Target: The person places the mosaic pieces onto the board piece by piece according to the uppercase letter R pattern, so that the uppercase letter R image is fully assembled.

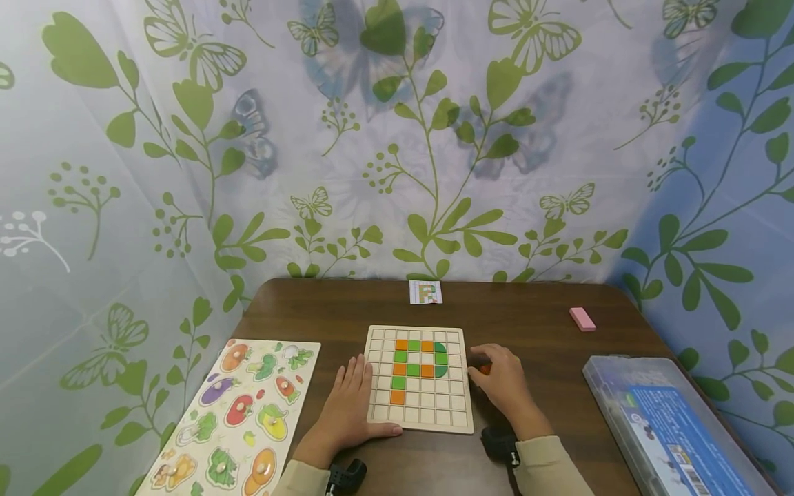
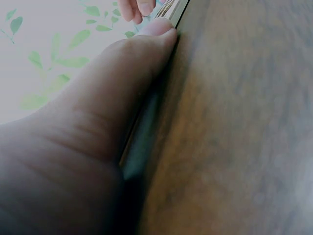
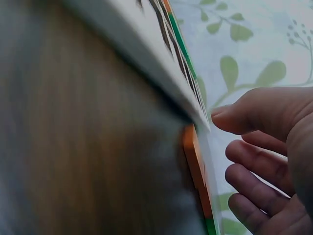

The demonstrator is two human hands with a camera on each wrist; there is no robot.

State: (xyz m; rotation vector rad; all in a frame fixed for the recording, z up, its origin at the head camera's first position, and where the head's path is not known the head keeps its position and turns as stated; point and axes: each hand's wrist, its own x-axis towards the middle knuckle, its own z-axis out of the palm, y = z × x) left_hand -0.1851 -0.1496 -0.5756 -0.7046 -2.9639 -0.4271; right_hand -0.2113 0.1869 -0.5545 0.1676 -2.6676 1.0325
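Note:
A square wooden grid board (image 1: 418, 415) lies on the table, with orange, green and dark green tiles (image 1: 413, 346) set in some cells in the shape of a letter P. My left hand (image 1: 347, 403) rests along the board's left side, fingers straight and thumb reaching over its lower left corner. Off the board's right edge hovers my right hand (image 1: 505, 382), its fingers loosely bent and nothing visible between them. Beside that hand, orange pieces (image 1: 485, 369) lie on the table; the right wrist view shows an orange tile (image 3: 196, 169) with a green one past it.
A vegetable puzzle board (image 1: 248, 386) lies at the left. Behind the grid board is a small printed pattern card (image 1: 425, 292). A pink block (image 1: 582, 319) and a clear plastic case (image 1: 670, 420) with a blue label are on the right. Patterned curtains surround the table (image 1: 515, 310).

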